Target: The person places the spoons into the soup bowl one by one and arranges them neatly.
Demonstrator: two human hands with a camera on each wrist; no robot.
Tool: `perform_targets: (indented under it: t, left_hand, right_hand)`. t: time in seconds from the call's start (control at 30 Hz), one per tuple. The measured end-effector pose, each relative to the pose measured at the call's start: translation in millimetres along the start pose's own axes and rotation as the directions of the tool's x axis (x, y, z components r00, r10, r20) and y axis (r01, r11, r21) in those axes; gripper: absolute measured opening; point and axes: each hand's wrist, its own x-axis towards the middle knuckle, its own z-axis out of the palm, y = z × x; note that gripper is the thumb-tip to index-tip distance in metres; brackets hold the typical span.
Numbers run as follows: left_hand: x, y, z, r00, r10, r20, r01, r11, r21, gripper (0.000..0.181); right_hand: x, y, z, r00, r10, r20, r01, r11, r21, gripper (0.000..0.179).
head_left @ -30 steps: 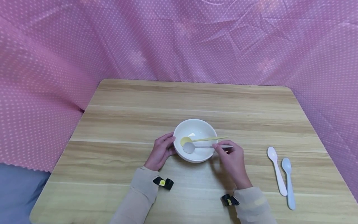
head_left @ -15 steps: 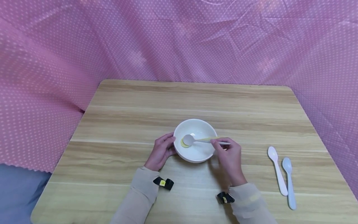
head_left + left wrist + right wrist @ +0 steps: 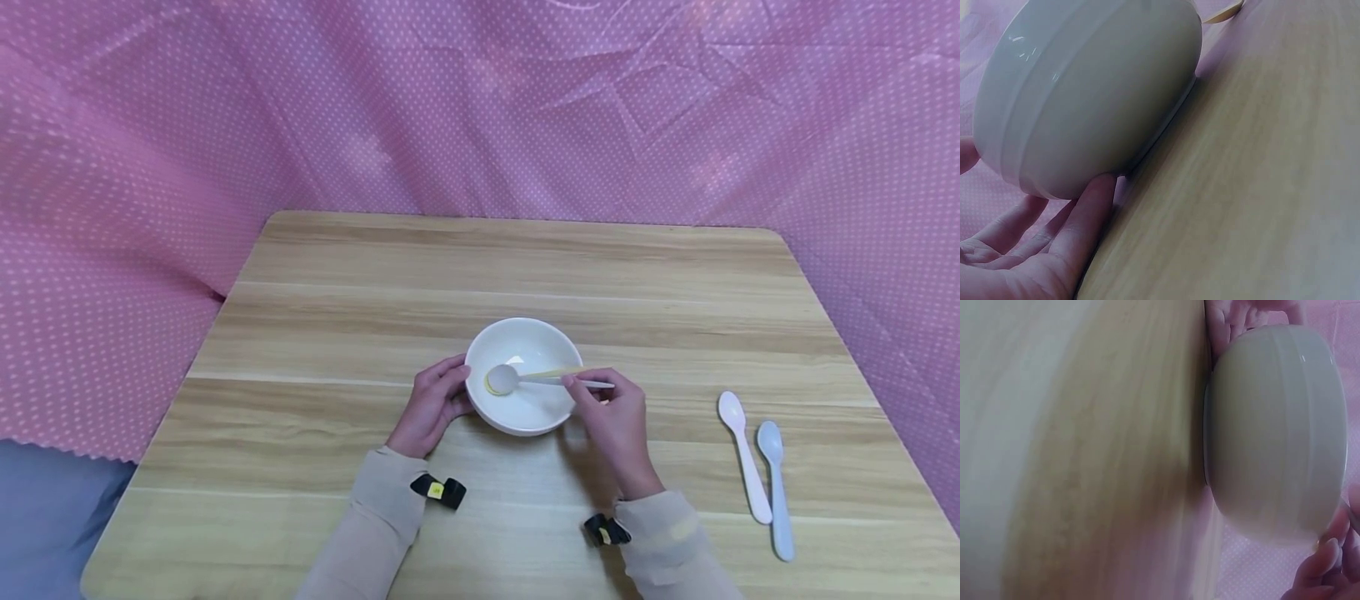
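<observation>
A white bowl (image 3: 536,346) stands on the wooden table. My left hand (image 3: 433,402) holds its left side, thumb at the rim and fingers against the outer wall, as the left wrist view also shows. Over the bowl's right rim, my right hand (image 3: 617,425) pinches the handle of a greyish-white spoon (image 3: 502,379). That spoon's head rests over the head of a yellow spoon (image 3: 551,373), so only a thin yellow edge and part of the handle show. In the right wrist view, my right fingertips (image 3: 1329,555) are right at the bowl's rim.
Two more spoons lie on the table (image 3: 510,258) to the right: a pinkish-white spoon (image 3: 745,458) and a light blue spoon (image 3: 776,492), handles toward me. Pink dotted cloth (image 3: 450,108) hangs behind and beside the table. A pale yellow tip (image 3: 1225,12) shows beyond the bowl.
My right hand has moved slightly left and away from me. The greyish-white spoon has shifted from beside the yellow spoon to over it. My left hand and the bowl stay put.
</observation>
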Motion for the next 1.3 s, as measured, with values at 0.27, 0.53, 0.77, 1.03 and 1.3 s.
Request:
perform_targets:
  t: [0.27, 0.53, 0.77, 1.03, 1.3]
  left_hand:
    - [-0.1, 0.3, 0.2, 1.000, 0.001, 0.005, -0.001, 1.000, -0.001, 0.047]
    - [-1.4, 2.2, 1.4, 1.000, 0.003, 0.008, -0.003, 1.000, 0.002, 0.047]
    - [-1.6, 4.0, 2.3, 1.000, 0.007, -0.006, -0.007, 1.000, 0.006, 0.045]
    - [-1.4, 3.2, 3.1, 1.000, 0.001, -0.011, -0.001, 1.000, 0.000, 0.044]
    - [-1.3, 2.5, 4.3, 1.000, -0.006, -0.007, 0.006, 1.000, -0.007, 0.044]
  right_hand:
    - [1.1, 3.7, -5.6, 1.000, -0.010, 0.011, 0.010, 1.000, -0.001, 0.020]
    - [2.3, 4.6, -14.4, 0.999, 0.033, 0.036, -0.032, 0.999, -0.019, 0.026]
    - [4.4, 4.0, -24.5, 0.999, 0.039, 0.019, -0.039, 0.999, -0.029, 0.025]
    - [4.1, 8.6, -38.9, 1.000, 0.002, -0.025, -0.003, 0.999, -0.032, 0.022]
    - [0.0, 16.0, -57.1, 0.999, 0.005, -0.050, -0.008, 0.998, -0.058, 0.024]
